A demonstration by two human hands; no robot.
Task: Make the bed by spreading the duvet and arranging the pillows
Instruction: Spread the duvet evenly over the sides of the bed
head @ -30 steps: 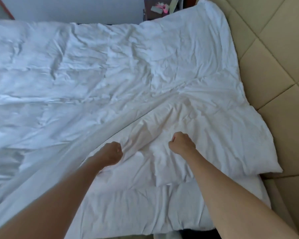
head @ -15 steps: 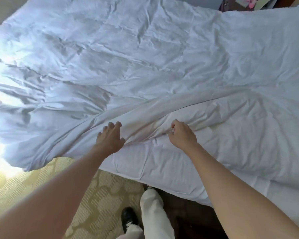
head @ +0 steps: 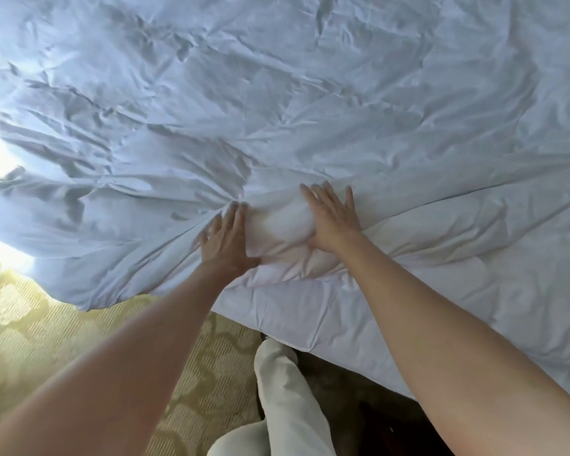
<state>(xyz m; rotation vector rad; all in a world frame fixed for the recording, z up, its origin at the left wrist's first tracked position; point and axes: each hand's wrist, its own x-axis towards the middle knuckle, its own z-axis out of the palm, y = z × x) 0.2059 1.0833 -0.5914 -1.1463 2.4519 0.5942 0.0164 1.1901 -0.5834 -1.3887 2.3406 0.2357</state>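
Note:
A white, wrinkled duvet (head: 293,103) covers the bed and fills most of the view. Its near edge hangs over the bedside, and a long ridge runs from the middle toward the right. My left hand (head: 226,238) lies flat on the duvet near that edge, fingers apart and pointing away from me. My right hand (head: 333,215) rests flat a little farther in, palm down with spread fingers. A puffed fold of fabric bulges between the two hands. No pillows are in view.
Patterned yellow-beige carpet (head: 46,350) lies at the lower left, with strong glare from the left edge. My leg in light trousers (head: 287,390) stands by the bedside. Dark floor or bed base (head: 375,419) shows under the duvet's near edge.
Both hands were fists gripping the duvet near the headboard. They have opened and now press flat on the fabric, and the view has swung left toward the foot side and the carpet.

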